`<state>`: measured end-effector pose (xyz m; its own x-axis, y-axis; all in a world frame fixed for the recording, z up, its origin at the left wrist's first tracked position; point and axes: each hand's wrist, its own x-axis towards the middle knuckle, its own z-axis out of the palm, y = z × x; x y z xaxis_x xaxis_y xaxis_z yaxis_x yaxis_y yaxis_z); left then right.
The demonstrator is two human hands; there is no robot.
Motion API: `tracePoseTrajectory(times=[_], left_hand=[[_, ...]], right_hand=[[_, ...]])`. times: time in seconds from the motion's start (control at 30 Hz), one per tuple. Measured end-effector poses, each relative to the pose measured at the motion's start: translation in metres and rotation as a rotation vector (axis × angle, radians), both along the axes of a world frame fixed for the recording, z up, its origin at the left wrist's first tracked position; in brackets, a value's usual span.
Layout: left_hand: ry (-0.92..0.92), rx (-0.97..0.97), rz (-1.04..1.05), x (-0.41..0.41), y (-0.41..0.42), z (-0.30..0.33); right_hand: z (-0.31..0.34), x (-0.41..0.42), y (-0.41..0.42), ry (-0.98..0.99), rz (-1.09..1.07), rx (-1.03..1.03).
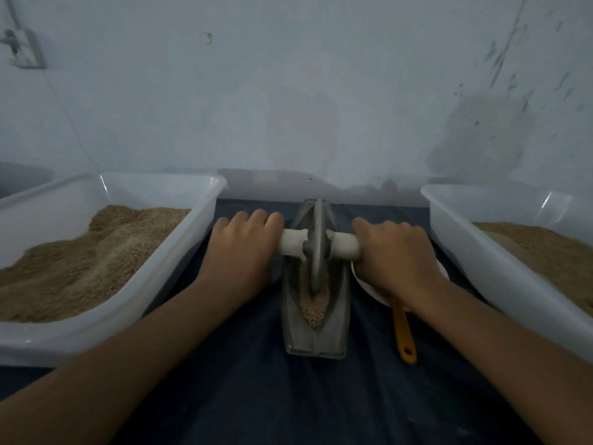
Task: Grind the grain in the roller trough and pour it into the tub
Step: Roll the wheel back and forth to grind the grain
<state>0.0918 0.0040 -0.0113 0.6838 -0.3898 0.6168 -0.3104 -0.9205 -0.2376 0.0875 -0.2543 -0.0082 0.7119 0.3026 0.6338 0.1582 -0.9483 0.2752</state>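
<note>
A grey boat-shaped roller trough (333, 329) lies lengthwise on the dark cloth in front of me. A grey disc wheel (318, 242) stands upright in its groove, about midway along. Pale brown grain (314, 305) fills the near part of the groove. A whitish axle handle (341, 247) runs through the wheel. My left hand (240, 248) grips the axle's left end. My right hand (394, 255) grips its right end. Clear plastic tubs stand on both sides: the left tub (179, 271) and the right tub (481, 252), each holding brown grain.
A white dish (369, 287) lies under my right wrist, with an orange handle (403, 332) sticking out towards me. A dark blue cloth (256, 396) covers the work surface. A pale wall rises just behind the trough, with a socket (22, 48) at top left.
</note>
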Motion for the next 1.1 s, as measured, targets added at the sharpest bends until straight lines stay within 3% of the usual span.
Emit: tracePoseTrajectory(times=[0.17, 0.3, 0.43, 0.6, 0.73, 0.83, 0.97, 1.1], left_hand=[[0.176, -0.071, 0.122, 0.058, -0.019, 0.019], [0.278, -0.024, 0.154, 0.087, -0.022, 0.031], [0.153, -0.059, 0.14, 0.064, -0.023, 0.021], [0.015, -0.058, 0.017, 0.006, -0.002, -0.002], [-0.002, -0.024, 0.007, -0.016, 0.009, -0.014], [0.034, -0.044, 0.022, 0.001, 0.001, -0.008], [0.068, -0.044, 0.119, 0.047, -0.018, 0.011], [0.065, -0.041, 0.126, 0.071, -0.029, 0.019]], right_hand=[[0.037, 0.068, 0.0, 0.513, -0.057, 0.068], [0.048, 0.096, 0.001, 0.68, -0.088, 0.141], [0.039, 0.069, 0.001, 0.562, -0.095, 0.083], [0.004, -0.007, 0.011, 0.032, -0.034, 0.01], [-0.005, -0.025, 0.007, -0.112, 0.037, 0.023], [-0.002, -0.005, 0.007, -0.095, 0.017, 0.016], [0.018, 0.047, 0.006, 0.201, -0.112, 0.067], [0.025, 0.066, 0.006, 0.278, -0.138, 0.07]])
